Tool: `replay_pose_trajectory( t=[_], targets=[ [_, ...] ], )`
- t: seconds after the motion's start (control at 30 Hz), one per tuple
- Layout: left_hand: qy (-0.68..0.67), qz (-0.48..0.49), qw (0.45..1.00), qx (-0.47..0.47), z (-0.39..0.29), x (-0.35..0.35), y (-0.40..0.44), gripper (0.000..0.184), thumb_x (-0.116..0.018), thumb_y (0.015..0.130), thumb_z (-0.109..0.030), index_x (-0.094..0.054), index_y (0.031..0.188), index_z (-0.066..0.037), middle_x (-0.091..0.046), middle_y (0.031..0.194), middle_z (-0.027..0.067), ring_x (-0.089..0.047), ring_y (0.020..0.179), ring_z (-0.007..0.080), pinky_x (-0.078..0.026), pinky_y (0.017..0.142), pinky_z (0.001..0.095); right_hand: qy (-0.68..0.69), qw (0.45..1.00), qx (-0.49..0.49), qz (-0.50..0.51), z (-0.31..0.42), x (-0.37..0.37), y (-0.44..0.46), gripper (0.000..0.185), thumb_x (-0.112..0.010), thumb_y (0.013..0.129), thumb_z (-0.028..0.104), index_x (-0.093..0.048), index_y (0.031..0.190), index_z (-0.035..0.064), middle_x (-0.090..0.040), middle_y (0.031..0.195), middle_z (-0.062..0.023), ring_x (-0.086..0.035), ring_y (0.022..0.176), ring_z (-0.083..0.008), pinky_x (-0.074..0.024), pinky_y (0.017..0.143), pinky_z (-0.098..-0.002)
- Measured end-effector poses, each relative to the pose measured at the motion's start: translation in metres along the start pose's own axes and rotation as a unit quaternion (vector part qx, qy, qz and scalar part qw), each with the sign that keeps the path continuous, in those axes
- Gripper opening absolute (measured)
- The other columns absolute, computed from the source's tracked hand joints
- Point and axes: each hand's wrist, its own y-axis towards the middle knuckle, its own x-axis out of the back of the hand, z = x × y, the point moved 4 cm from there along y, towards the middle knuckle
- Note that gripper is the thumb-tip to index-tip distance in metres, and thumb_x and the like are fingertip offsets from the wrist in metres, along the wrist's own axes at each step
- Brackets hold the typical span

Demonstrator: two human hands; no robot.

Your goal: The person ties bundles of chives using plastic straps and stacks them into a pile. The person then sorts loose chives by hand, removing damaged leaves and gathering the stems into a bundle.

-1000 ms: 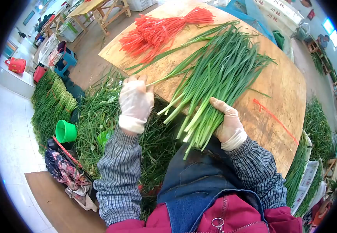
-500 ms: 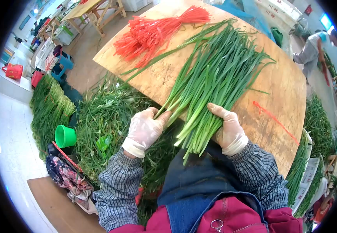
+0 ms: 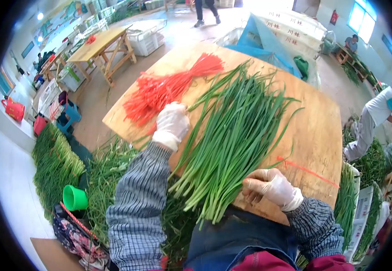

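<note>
A loose bunch of garlic chives (image 3: 232, 140) lies across the wooden board, its pale stem ends toward me and over the near edge. My left hand (image 3: 172, 124), in a whitish glove, is closed on a few stray chive leaves (image 3: 207, 97) left of the bunch; its fingertips are partly hidden. Just beyond it sits a heap of red ties (image 3: 164, 90). My right hand (image 3: 273, 187), also gloved, is beside the stem ends on the right, fingers loosely bent and apart, with nothing visible in them.
A single red tie (image 3: 311, 171) lies on the right of the board (image 3: 318, 131). Loose greens (image 3: 101, 180) and a green bucket (image 3: 75, 198) are at the left. A person (image 3: 379, 113) bends at the right; white crates (image 3: 291, 29) stand behind the board.
My left hand has left the stems and moved forward to the stray leaves by the red ties. My right hand has let go of the bunch, which now rests on the board.
</note>
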Motion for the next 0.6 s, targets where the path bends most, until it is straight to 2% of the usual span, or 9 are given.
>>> replay_pose_trajectory(
  t=[0.07,0.17,0.2,0.3,0.33,0.43,0.5,0.57,0.6],
  targets=[
    [0.084,0.035,0.996,-0.001,0.006,-0.039,0.032,0.02,-0.06,0.075,-0.02,-0.064,0.088,-0.005,-0.06,0.089,0.016,-0.058,0.086,0.0328,-0.048,0.074,0.0403,0.008,1.0,-0.002,-0.005,-0.005,0.003,0.006,0.038,-0.062,0.086,0.028,-0.058,0.103,-0.0059,-0.063,0.079,-0.0115,-0.063,0.062,-0.017,-0.0533,0.053,-0.026],
    [0.163,0.09,0.982,0.02,0.0,-0.066,0.048,0.02,-0.055,0.074,-0.015,-0.064,0.085,-0.001,-0.059,0.092,0.018,-0.058,0.09,0.0306,-0.05,0.072,0.0391,0.029,0.999,0.007,0.024,-0.022,0.009,0.013,0.034,-0.061,0.087,0.027,-0.059,0.101,-0.0046,-0.064,0.077,-0.0098,-0.063,0.061,-0.0144,-0.0503,0.05,-0.0235],
    [0.18,0.069,0.981,0.01,0.0,-0.072,0.05,0.018,-0.053,0.074,-0.015,-0.063,0.08,-0.001,-0.061,0.088,0.0182,-0.061,0.084,0.031,-0.051,0.068,0.0396,0.031,0.999,0.005,0.016,-0.025,0.011,0.014,0.032,-0.06,0.087,0.026,-0.059,0.099,-0.0034,-0.064,0.076,-0.0079,-0.063,0.062,-0.0131,-0.0491,0.049,-0.023],
    [0.148,0.051,0.987,0.035,0.003,-0.07,0.05,0.017,-0.051,0.075,-0.013,-0.062,0.08,-0.001,-0.063,0.082,0.0169,-0.064,0.076,0.0312,-0.051,0.063,0.0402,0.047,0.999,-0.021,-0.005,-0.02,0.019,0.008,0.03,-0.059,0.087,0.025,-0.06,0.099,-0.0028,-0.064,0.075,-0.0067,-0.063,0.062,-0.0125,-0.0494,0.052,-0.0238],
    [0.109,0.017,0.994,0.02,0.0,-0.052,0.046,0.017,-0.049,0.077,-0.014,-0.06,0.081,-0.002,-0.064,0.077,0.0173,-0.064,0.072,0.0321,-0.051,0.062,0.0421,0.057,0.998,-0.012,-0.01,-0.012,0.02,0.003,0.028,-0.059,0.087,0.023,-0.06,0.098,-0.0027,-0.064,0.074,-0.0062,-0.062,0.06,-0.0116,-0.0473,0.05,-0.0229],
    [0.018,-0.052,0.997,0.053,-0.008,0.002,0.043,0.011,-0.054,0.08,-0.015,-0.054,0.078,-0.004,-0.06,0.066,0.0194,-0.062,0.067,0.0346,-0.048,0.059,0.0451,0.084,0.995,0.053,0.009,0.007,0.016,-0.001,0.027,-0.057,0.087,0.021,-0.06,0.097,-0.0032,-0.064,0.073,-0.0067,-0.06,0.056,-0.0112,-0.043,0.045,-0.0204],
    [-0.064,-0.119,0.99,0.03,-0.016,0.048,0.033,0.011,-0.057,0.081,-0.013,-0.052,0.079,-0.003,-0.059,0.066,0.0196,-0.06,0.065,0.0366,-0.046,0.058,0.0454,0.094,0.992,0.079,0.016,0.029,0.009,-0.005,0.023,-0.056,0.087,0.018,-0.062,0.093,-0.0037,-0.065,0.073,-0.0083,-0.059,0.056,-0.0111,-0.0429,0.047,-0.0189],
    [-0.091,-0.119,0.987,0.056,-0.026,0.09,0.015,0.008,-0.055,0.082,-0.009,-0.051,0.081,-0.003,-0.058,0.068,0.0192,-0.059,0.065,0.0366,-0.045,0.057,0.0442,0.119,0.987,0.094,0.048,0.04,-0.001,0.0,0.023,-0.056,0.086,0.017,-0.062,0.093,-0.0041,-0.065,0.074,-0.0083,-0.059,0.056,-0.0105,-0.0414,0.046,-0.0187],
    [-0.055,-0.171,0.984,-0.001,-0.036,0.11,0.0,0.006,-0.056,0.081,-0.006,-0.051,0.083,-0.002,-0.058,0.07,0.0183,-0.059,0.065,0.0353,-0.045,0.056,0.0421,0.114,0.985,0.114,0.053,0.049,-0.008,0.003,0.023,-0.056,0.086,0.017,-0.061,0.094,-0.0043,-0.064,0.074,-0.0082,-0.058,0.056,-0.0103,-0.0404,0.045,-0.0188]
  ],
)
